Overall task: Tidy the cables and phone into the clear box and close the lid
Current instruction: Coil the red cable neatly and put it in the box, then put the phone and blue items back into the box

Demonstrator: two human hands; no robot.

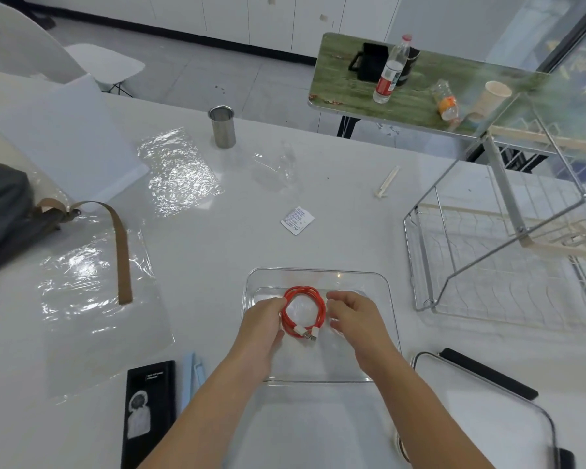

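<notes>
Grey tiled floor (237, 79), white cabinets (251, 15), green side table (345, 86).

We can read almost nothing here. Left of and nearer than our left hand (264, 319), the black phone (148, 414) carries two short lines of white print near its top edge, too small for us to make out. Beyond our right hand (352, 316), a small white packet (297, 220) shows rows of blue print, also illegible. Far past both hands, the bottle (391, 70) on the green table (349, 89) wears a red and white label whose lettering we cannot read.
</notes>
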